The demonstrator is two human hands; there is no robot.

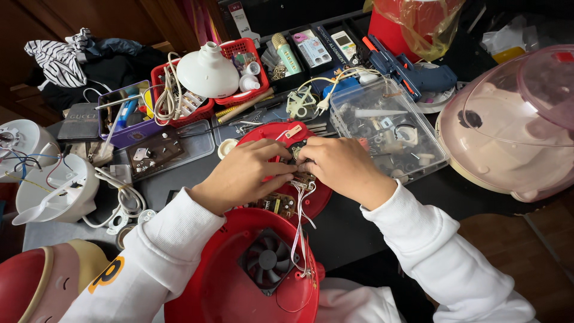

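Observation:
My left hand [242, 173] and my right hand [341, 167] meet over a small circuit board [297, 160] that lies on a round red plastic cover [263, 134]. Both hands pinch the board between their fingertips. A white ribbon of wires [299, 221] runs from the board down into a red appliance housing [239, 281] with a black fan [267, 261] in its middle. A second brown circuit board [276, 204] lies just below my left hand. Both arms wear white sleeves.
A clear parts box [388, 128] stands right of my hands, a pink domed lid [514, 125] beyond it. Red baskets [206, 107] with cables and a white funnel-shaped part [206, 72] sit behind. White appliance shells [54, 191] with loose wires lie left; a blue glue gun [412, 75] at the back.

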